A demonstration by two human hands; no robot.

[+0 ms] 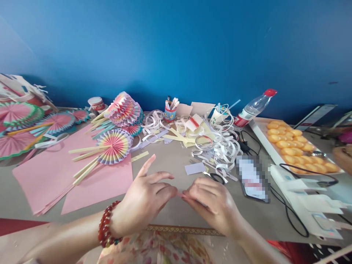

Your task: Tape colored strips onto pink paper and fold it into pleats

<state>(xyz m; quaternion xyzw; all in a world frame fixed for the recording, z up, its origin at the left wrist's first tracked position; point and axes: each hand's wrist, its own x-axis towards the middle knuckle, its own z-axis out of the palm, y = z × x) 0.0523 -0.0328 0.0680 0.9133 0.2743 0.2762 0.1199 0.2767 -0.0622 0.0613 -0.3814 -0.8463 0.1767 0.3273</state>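
Note:
My left hand (145, 200) and my right hand (213, 203) meet above the grey table (170, 165), just in front of its near edge. Their fingertips pinch a small pinkish thing (180, 195) between them, too small to name. The left index finger sticks up and away while the other fingers curl in. A red bead bracelet (107, 224) circles my left wrist. A small white paper slip (195, 168) and black-handled scissors (216, 177) lie just beyond my right hand.
Pink paper sheets (55, 176) lie at the left under folded rainbow paper fans (115, 146) with stick handles. Curled white paper strips (220, 145) pile up in the middle. A phone (253, 179), cables, a plastic bottle (254, 107) and a tray of orange pieces (298, 146) fill the right.

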